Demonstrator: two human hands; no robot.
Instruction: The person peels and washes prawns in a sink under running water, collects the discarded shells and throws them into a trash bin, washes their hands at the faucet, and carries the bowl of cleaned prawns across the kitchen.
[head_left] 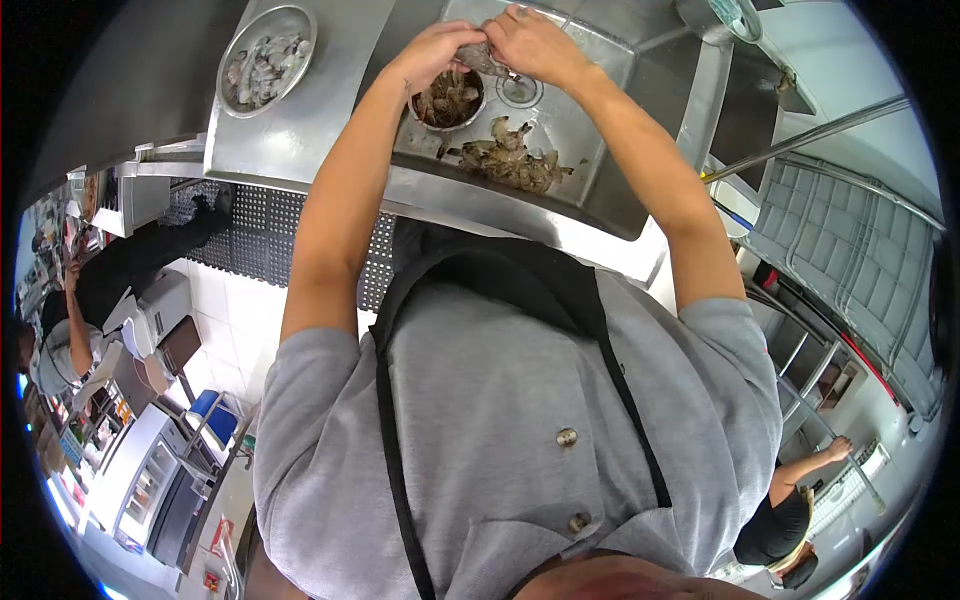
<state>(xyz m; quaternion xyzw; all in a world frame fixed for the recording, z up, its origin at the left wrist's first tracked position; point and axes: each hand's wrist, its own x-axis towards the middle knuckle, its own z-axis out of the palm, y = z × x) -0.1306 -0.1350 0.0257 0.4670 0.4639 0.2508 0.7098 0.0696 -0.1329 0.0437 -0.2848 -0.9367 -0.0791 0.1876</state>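
My left hand [440,48] and my right hand [530,42] meet over a metal sink [600,130], both closed on one grey shrimp [482,60]. The shrimp hangs between the fingers, partly covered by them. Just below my left hand, a round bowl [448,127] in the sink holds brownish shrimp shells and heads [446,98]. A pile of unpeeled shrimp [515,160] lies on the sink floor nearer my body. The sink drain [520,92] shows under my right hand.
On the steel counter [340,60] at the left, a metal bowl [224,62] contains peeled shrimp [268,68]. The sink's raised front edge [500,205] runs between my body and the basin. One person [75,330] is at far left, another [785,520] at lower right.
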